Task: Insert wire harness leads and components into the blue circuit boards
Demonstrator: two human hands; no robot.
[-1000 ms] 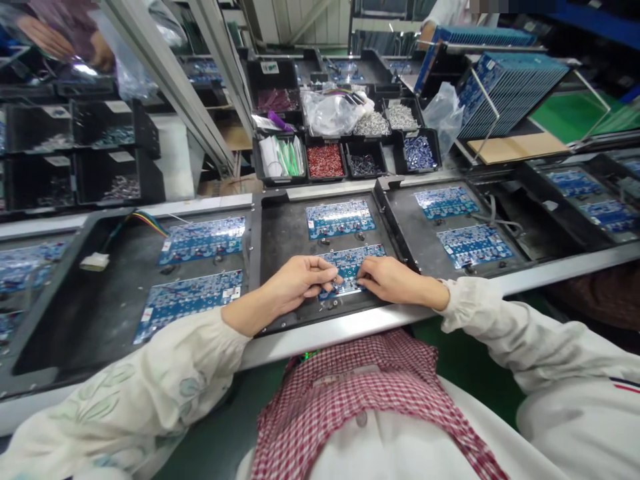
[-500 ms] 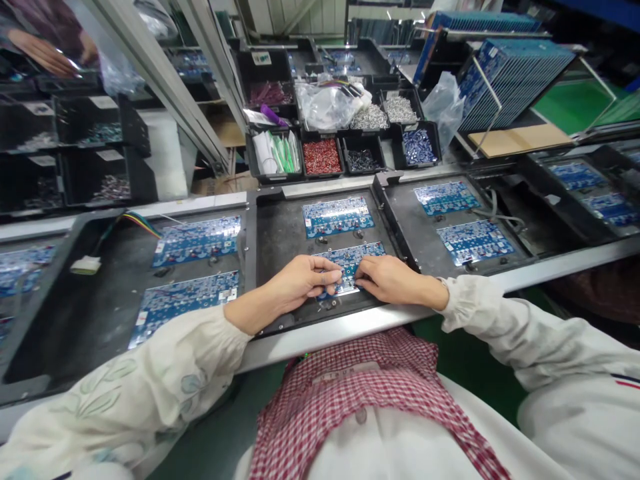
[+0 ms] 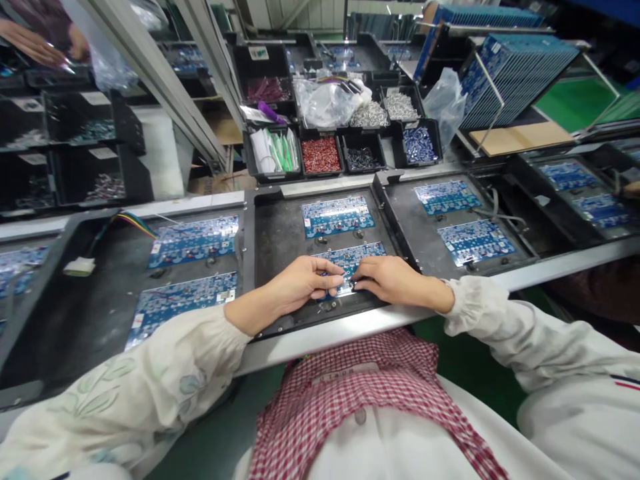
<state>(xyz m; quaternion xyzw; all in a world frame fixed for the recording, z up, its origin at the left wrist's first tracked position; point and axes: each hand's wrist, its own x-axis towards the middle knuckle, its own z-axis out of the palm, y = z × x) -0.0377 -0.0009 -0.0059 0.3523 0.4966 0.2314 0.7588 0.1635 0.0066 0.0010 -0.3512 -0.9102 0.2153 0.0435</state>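
A blue circuit board (image 3: pixel 356 257) lies near the front of a dark carrier tray (image 3: pixel 280 233) right before me, on a conveyor line. My left hand (image 3: pixel 300 283) rests on the board's left end with its fingers curled and pinched. My right hand (image 3: pixel 390 280) sits on the right end, fingers bent, tips almost meeting the left hand's. What the fingertips hold is too small to make out. A second blue board (image 3: pixel 336 216) lies behind in the same tray.
Trays with blue boards lie to the left (image 3: pixel 193 240) and right (image 3: pixel 450 197). Black bins hold red parts (image 3: pixel 321 155), blue parts (image 3: pixel 419 145), silver parts (image 3: pixel 369 117) and green-white pieces (image 3: pixel 277 153). A rack of blue boards (image 3: pixel 515 83) stands back right. Another person's hand (image 3: pixel 30 43) shows top left.
Both hands have stayed on the near board; the fingertips have drawn a little closer together. The trays have shifted slightly left in view.
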